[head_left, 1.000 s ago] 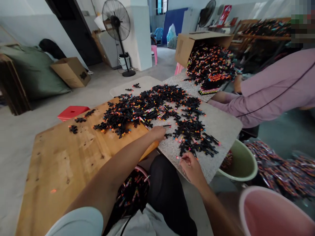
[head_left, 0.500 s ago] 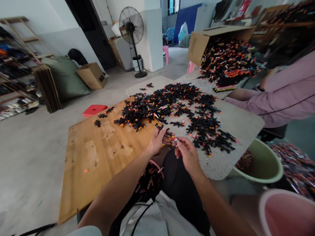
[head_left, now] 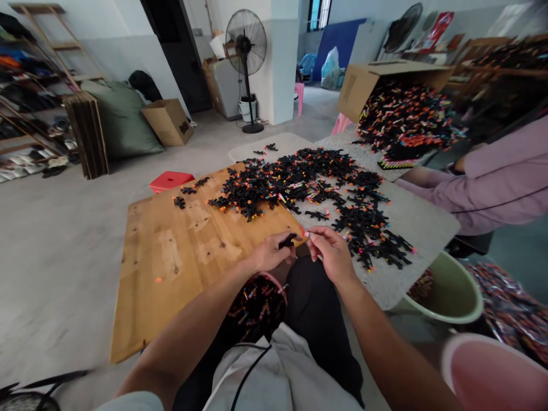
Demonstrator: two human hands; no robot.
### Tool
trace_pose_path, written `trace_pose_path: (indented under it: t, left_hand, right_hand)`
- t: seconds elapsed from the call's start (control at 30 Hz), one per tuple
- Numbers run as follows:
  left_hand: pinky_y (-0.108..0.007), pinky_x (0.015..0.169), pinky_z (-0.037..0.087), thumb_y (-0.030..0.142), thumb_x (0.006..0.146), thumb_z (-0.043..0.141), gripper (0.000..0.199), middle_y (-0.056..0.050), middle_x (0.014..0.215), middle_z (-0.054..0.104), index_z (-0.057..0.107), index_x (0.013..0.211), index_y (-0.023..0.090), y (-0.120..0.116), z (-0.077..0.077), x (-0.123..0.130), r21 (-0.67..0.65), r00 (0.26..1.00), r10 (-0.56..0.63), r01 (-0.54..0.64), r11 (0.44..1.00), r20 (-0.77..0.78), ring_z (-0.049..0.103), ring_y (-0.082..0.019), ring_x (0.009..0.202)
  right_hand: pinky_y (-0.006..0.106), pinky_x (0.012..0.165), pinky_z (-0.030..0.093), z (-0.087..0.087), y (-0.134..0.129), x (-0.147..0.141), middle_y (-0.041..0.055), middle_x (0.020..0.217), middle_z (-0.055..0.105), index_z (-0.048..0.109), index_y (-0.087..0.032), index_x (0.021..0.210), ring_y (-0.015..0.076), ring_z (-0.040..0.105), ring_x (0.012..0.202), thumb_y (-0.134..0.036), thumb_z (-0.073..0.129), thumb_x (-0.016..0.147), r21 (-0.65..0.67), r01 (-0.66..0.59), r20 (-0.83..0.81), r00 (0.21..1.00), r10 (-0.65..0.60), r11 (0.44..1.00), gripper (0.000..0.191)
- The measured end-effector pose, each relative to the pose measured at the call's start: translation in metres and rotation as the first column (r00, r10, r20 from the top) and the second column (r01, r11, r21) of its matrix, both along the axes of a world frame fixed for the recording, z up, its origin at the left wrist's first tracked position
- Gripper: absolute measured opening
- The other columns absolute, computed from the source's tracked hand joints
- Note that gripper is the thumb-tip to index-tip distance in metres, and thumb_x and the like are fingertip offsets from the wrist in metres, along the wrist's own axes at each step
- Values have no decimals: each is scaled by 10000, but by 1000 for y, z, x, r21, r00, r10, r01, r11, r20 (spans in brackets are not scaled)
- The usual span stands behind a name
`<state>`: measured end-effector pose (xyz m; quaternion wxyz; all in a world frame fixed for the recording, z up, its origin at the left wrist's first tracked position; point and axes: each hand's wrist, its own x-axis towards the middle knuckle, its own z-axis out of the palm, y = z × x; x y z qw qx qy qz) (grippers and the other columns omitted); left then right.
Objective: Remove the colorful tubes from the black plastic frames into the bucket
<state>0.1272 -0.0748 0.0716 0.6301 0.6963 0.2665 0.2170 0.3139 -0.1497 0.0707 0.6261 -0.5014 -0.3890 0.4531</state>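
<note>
My left hand [head_left: 272,252] is closed around a small black toy gun [head_left: 287,241], just beyond the edge of the wooden board [head_left: 171,308]. Close to its right, my right hand [head_left: 331,254] pinches a small pink-and-white piece [head_left: 305,233] between thumb and fingertips. The exact shape of that piece is too small to make out. Ahead of both hands spreads a heap of black toy guns [head_left: 295,171] with orange and other bright bits. It lies across the board and a speckled grey tabletop [head_left: 423,220]. Below my hands, a pink-rimmed container [head_left: 283,291] holds many similar dark, colourful pieces.
A cardboard box [head_left: 353,91] lies tipped at the back right, toy guns spilling out. A person in a pink sleeve [head_left: 505,171] sits at the right. Beside me stand a green tub [head_left: 462,288] and a pink tub [head_left: 492,371]. A red stool [head_left: 170,181] stands beyond the board.
My left hand has turned and drawn down with the toy gun, which now points away from the right hand. The right hand's piece has come apart from the gun. The view has shifted slightly.
</note>
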Motion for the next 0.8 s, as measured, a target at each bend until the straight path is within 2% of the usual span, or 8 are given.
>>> trace_pose_path:
  t: [0.07,0.13,0.27,0.5,0.8]
  left_hand:
    - [-241,610,552,359,912,625,346,13,750,650,632,1192,156,-2,6,-5,-2,995,-73,73,997,-75,645,-116,609]
    - [-224,569,531,492,974,566,370,25,704,602,641,1111,156,-4,11,-7,-11,989,-99,99,995,-110,625,-109,579]
    - [-221,568,527,684,984,468,563,11,695,595,641,1023,149,-9,13,-7,36,991,-26,31,999,-131,632,-115,594]
    - [-204,583,489,628,1021,451,527,13,746,594,662,1135,158,-13,13,-7,202,989,-12,41,979,-146,579,-91,600]
    - [-198,586,490,616,1028,440,510,6,737,589,635,973,148,-13,18,-9,208,987,-32,65,976,-157,576,-92,607]
  right_hand:
    - [239,431,413,0,1,-2,-32,640,634,695,-204,948,106,505,459,-460,774,826,-22,-42,6,999,42,999,294]
    - [239,429,409,-1,0,-5,-36,618,620,695,-203,942,108,505,455,-456,766,829,-35,-70,3,998,70,997,286]
    - [234,417,403,-6,-3,-8,-41,599,607,699,-197,938,108,506,446,-434,744,841,-31,-82,-2,997,82,996,260]
    - [231,391,370,-8,0,-1,-52,547,570,703,-192,904,104,473,411,-416,734,853,-21,-77,33,996,78,997,232]
    - [255,522,467,-6,-11,5,1,673,661,750,-213,991,145,590,561,-442,692,914,48,-84,293,954,67,995,249]
